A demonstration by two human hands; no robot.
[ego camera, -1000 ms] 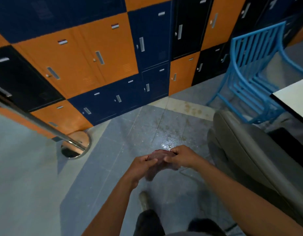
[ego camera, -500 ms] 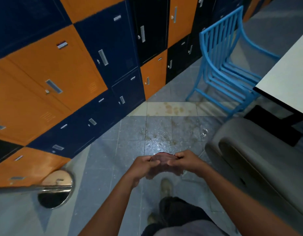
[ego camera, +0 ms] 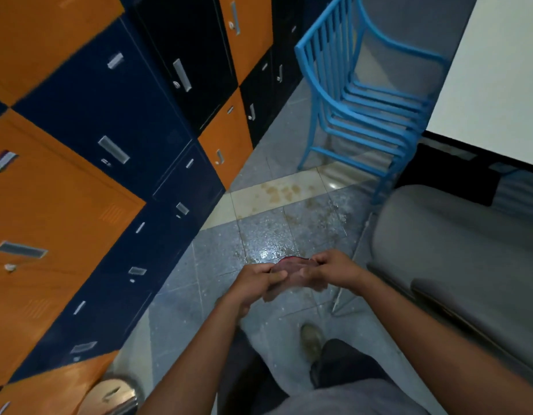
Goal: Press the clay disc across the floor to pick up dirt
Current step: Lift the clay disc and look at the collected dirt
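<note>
A flattened reddish-brown clay disc [ego camera: 290, 269] is held in the air between both hands, above the grey tiled floor [ego camera: 268, 235]. My left hand [ego camera: 253, 283] pinches its left edge with thumb and fingers. Its right edge is pinched by my right hand [ego camera: 331, 269]. Most of the disc is hidden behind my fingers. Brown dirt specks and stains [ego camera: 281, 191] lie on the floor tiles ahead of the hands, on a pale tile strip and the speckled tiles near it.
Orange, blue and black lockers [ego camera: 115, 139] line the left. A blue metal chair [ego camera: 361, 97] stands ahead right, beside a white table [ego camera: 495, 79]. A grey cushioned seat [ego camera: 457, 259] is close on the right. My shoe [ego camera: 311, 339] is below the hands. A metal post base [ego camera: 115, 396] sits bottom left.
The view has swung left to right, so the lockers slid left and the chair and table came closer. Both hands keep the same pinch on the disc.
</note>
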